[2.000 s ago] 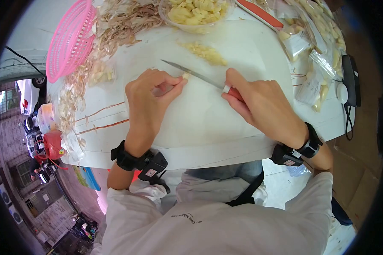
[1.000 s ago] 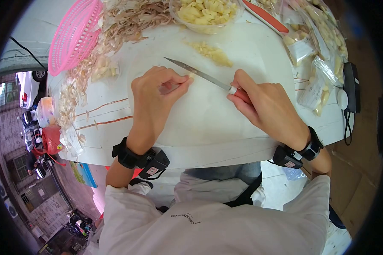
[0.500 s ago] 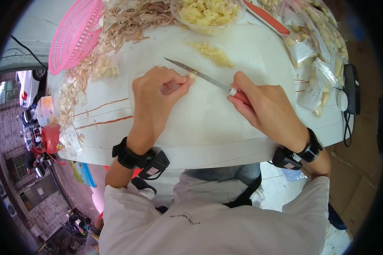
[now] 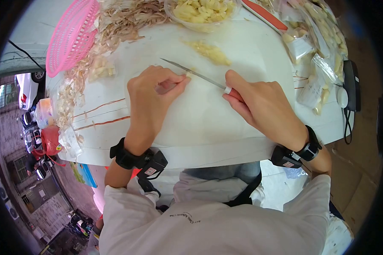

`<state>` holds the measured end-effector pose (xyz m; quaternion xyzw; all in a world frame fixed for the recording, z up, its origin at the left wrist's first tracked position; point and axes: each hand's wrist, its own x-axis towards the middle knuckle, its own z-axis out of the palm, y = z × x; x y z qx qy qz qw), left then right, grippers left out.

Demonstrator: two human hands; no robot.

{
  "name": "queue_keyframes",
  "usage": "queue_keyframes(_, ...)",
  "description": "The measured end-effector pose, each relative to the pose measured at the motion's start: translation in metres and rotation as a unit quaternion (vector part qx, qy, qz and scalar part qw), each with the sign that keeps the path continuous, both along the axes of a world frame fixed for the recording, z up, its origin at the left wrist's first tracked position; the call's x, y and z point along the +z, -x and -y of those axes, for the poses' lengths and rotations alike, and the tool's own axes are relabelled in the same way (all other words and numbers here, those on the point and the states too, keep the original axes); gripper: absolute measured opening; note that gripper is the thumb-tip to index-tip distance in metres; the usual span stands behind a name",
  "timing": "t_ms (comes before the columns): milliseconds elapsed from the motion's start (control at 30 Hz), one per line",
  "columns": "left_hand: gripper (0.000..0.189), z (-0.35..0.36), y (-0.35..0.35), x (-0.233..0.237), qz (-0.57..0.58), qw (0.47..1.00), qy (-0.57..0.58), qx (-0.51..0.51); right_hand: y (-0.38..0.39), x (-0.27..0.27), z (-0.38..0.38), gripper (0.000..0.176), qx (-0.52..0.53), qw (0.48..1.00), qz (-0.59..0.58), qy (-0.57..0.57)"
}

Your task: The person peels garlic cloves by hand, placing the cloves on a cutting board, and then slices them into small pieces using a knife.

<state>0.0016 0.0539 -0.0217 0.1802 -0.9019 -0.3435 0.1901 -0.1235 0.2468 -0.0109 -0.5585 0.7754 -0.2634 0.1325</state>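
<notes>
My left hand (image 4: 155,87) pinches a small garlic clove (image 4: 189,74) between thumb and fingertips, most of it hidden. Across from it, my right hand (image 4: 259,100) is wrapped round the red handle of a small knife (image 4: 200,75). Its blade points up and to the left, lying right at the clove. Just beyond the blade, a small heap of sliced garlic (image 4: 210,52) rests on the white board (image 4: 200,121). Farther back stands a clear bowl (image 4: 204,27) of pale yellow garlic slices.
Dry garlic skins (image 4: 127,23) cover the back left, beside a pink basket (image 4: 70,40). A bag of cloves (image 4: 101,69) lies left of the board. An orange-red tool (image 4: 266,15) and bagged garlic (image 4: 315,83) are at the back right, near a black device (image 4: 350,87).
The view has shifted slightly. Both hands keep their grips, with the knife blade still at the clove and angled a little differently.
</notes>
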Motion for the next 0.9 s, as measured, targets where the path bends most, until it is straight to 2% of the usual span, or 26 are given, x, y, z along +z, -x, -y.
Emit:
queue_keyframes(300, 0.011, 0.0012, 0.0002, 0.0, -0.004, 1.0, -0.008, 0.004, 0.0038, -0.0008, -0.0042, 0.018, 0.0, 1.0, 0.005, -0.006)
queue_keyframes(367, 0.011, 0.0013, -0.0003, -0.0005, -0.012, 0.999, -0.041, 0.002, 0.0036, -0.001, -0.0038, 0.019, -0.003, 1.0, 0.005, -0.003)
queue_keyframes(433, 0.011, 0.0017, -0.0008, 0.0006, -0.01, 0.999, -0.037, 0.0, 0.0028, 0.0007, -0.0033, 0.022, -0.017, 0.999, 0.036, 0.017)
queue_keyframes(567, 0.01, 0.0023, -0.0013, 0.002, -0.004, 1.0, -0.009, -0.015, 0.0028, 0.001, -0.0033, 0.024, -0.013, 0.999, 0.032, -0.002)
queue_keyframes(900, 0.01, 0.0019, -0.0009, -0.0013, -0.018, 0.999, -0.024, -0.014, 0.0027, 0.0019, -0.0042, 0.024, -0.013, 1.0, 0.029, 0.004)
